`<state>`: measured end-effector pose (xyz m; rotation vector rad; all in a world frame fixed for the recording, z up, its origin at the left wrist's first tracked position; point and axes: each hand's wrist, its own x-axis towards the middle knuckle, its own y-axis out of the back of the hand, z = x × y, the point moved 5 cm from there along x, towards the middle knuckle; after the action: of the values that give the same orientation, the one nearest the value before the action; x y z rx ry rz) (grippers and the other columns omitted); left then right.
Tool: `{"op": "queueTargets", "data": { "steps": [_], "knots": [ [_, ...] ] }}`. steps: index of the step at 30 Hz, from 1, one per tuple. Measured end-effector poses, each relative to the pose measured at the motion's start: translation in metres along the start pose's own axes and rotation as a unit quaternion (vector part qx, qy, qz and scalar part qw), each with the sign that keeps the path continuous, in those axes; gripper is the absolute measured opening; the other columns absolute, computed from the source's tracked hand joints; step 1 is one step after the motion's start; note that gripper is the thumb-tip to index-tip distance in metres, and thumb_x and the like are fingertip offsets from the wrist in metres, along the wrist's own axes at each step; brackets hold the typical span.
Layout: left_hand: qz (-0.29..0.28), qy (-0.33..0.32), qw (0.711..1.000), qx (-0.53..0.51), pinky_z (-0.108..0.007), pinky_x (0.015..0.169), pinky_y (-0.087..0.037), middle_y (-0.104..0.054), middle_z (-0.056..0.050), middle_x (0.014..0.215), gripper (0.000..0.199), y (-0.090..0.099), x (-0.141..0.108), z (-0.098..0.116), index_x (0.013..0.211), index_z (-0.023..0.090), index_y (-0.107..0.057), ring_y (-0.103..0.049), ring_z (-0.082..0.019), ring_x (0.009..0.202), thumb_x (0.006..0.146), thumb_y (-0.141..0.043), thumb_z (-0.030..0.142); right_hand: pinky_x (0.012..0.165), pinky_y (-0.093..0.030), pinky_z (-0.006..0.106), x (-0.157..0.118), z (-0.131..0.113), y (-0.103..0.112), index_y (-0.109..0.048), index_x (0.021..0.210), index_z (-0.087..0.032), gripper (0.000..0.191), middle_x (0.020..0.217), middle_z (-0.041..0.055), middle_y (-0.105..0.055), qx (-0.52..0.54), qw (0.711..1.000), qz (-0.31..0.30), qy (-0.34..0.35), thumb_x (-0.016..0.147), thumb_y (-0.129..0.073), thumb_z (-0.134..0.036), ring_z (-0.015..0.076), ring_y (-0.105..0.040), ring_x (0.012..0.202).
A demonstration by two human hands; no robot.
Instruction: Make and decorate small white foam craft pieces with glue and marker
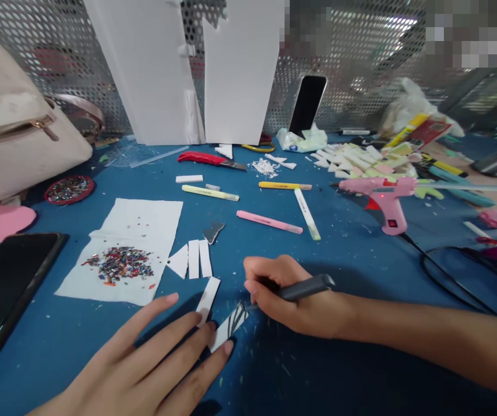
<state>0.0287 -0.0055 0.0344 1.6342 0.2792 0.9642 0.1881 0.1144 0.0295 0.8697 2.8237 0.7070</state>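
My right hand point(291, 294) is closed around a dark grey marker point(306, 287), its tip at the upper end of a white strip point(230, 328) that bears curved dark lines. My left hand point(165, 352) lies spread on the table, its fingertips touching the lower end of that strip. Another white strip point(208, 297) lies beside it, partly under a left fingertip. Just above are two small white strips point(199, 259), a white triangle point(179, 262) and a dark shard point(214, 232).
Paper with glitter pieces point(124, 263) and a black phone point(12, 289) lie left. Pens, including a pink one point(269, 222), and a red cutter point(205, 159) lie ahead. A pink glue gun point(387, 199) with a cable is right; white boards point(242, 75) stand behind.
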Motion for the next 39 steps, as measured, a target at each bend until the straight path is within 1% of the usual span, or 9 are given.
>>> {"op": "queueTargets", "data": {
  "steps": [3,6,9,14,19,28,32,36,39],
  "knots": [
    [0.03,0.008,1.0,-0.006,-0.042,0.124,-0.017,-0.074,0.005,0.118,0.032,0.0001,-0.0022,0.0015,0.121,0.028,-0.07,-0.061,-0.016,0.114,0.104,-0.042,0.027,0.048,-0.021,0.023,0.0049,0.0009,-0.0013,-0.03,0.067,-0.02,0.037,0.059,-0.0071,-0.031,0.0,1.0,0.012,-0.003,0.098,-0.047,-0.03,0.0072,-0.026,0.052],
    [0.046,0.014,0.999,0.003,-0.041,0.123,-0.02,-0.074,0.004,0.116,0.034,0.001,-0.0027,0.0021,0.115,0.029,-0.072,-0.062,-0.015,0.111,0.105,-0.04,0.028,0.047,-0.021,0.023,0.0058,0.0012,-0.0011,-0.027,0.066,-0.02,0.038,0.059,-0.0071,-0.028,0.013,1.0,0.025,0.008,0.098,-0.047,-0.029,0.0067,-0.025,0.052],
    [0.042,0.012,0.999,0.006,-0.041,0.123,-0.021,-0.075,0.005,0.116,0.035,0.0035,-0.0029,0.0019,0.115,0.028,-0.072,-0.063,-0.016,0.11,0.105,-0.039,0.029,0.048,-0.023,0.022,0.0042,0.0014,-0.0002,-0.027,0.066,-0.02,0.038,0.06,-0.0068,-0.028,0.018,0.999,0.041,0.02,0.098,-0.046,-0.027,0.0065,-0.028,0.053],
    [0.019,-0.03,0.999,-0.01,-0.045,0.124,-0.019,-0.072,0.004,0.122,0.035,0.0048,-0.0049,0.0021,0.119,0.022,-0.071,-0.063,-0.019,0.112,0.105,-0.04,0.03,0.049,-0.024,0.023,0.004,0.0031,-0.0009,-0.028,0.067,-0.02,0.036,0.061,-0.0065,-0.031,0.016,0.999,0.036,0.016,0.098,-0.045,-0.027,0.0068,-0.03,0.053],
    [0.033,-0.023,0.999,-0.021,-0.044,0.124,-0.02,-0.073,0.004,0.12,0.034,0.0017,-0.0031,-0.0004,0.119,0.021,-0.07,-0.064,-0.018,0.109,0.105,-0.041,0.032,0.048,-0.022,0.023,0.0044,0.0043,-0.0003,-0.028,0.068,-0.02,0.035,0.06,-0.0069,-0.031,0.015,0.999,0.042,0.015,0.097,-0.046,-0.026,0.0064,-0.029,0.052],
    [0.039,-0.016,0.999,-0.026,-0.041,0.124,-0.02,-0.075,0.008,0.114,0.034,0.0027,0.0008,0.0007,0.113,0.022,-0.071,-0.065,-0.016,0.105,0.106,-0.038,0.024,0.047,-0.02,0.021,0.0038,0.0045,0.0014,-0.028,0.068,-0.02,0.036,0.06,-0.0073,-0.028,0.044,0.998,0.033,0.007,0.095,-0.051,-0.025,0.0064,-0.027,0.053],
    [0.036,-0.019,0.999,-0.025,-0.042,0.124,-0.021,-0.075,0.007,0.113,0.035,0.0012,0.0019,0.0003,0.113,0.022,-0.071,-0.066,-0.015,0.104,0.106,-0.037,0.023,0.047,-0.02,0.021,0.004,0.0053,-0.0007,-0.026,0.067,-0.02,0.039,0.059,-0.0072,-0.028,0.057,0.998,0.006,0.006,0.096,-0.051,-0.027,0.0068,-0.027,0.053],
    [0.035,-0.004,0.999,-0.037,-0.04,0.124,-0.02,-0.075,0.007,0.115,0.034,0.0025,0.0031,0.0006,0.114,0.022,-0.071,-0.066,-0.015,0.104,0.107,-0.039,0.028,0.048,-0.021,0.022,0.0042,0.0066,0.0005,-0.028,0.069,-0.021,0.036,0.061,-0.0069,-0.03,0.044,0.999,0.022,0.002,0.097,-0.049,-0.028,0.0071,-0.028,0.053],
    [0.024,0.023,0.998,-0.055,-0.038,0.124,-0.019,-0.075,0.006,0.114,0.036,0.0032,0.0043,-0.0001,0.113,0.022,-0.072,-0.066,-0.015,0.103,0.107,-0.041,0.039,0.049,-0.021,0.022,0.0043,0.0052,-0.0014,-0.026,0.067,-0.02,0.038,0.059,-0.007,-0.028,0.038,0.999,0.0,0.01,0.097,-0.048,-0.026,0.0072,-0.026,0.053]
  ]
}}
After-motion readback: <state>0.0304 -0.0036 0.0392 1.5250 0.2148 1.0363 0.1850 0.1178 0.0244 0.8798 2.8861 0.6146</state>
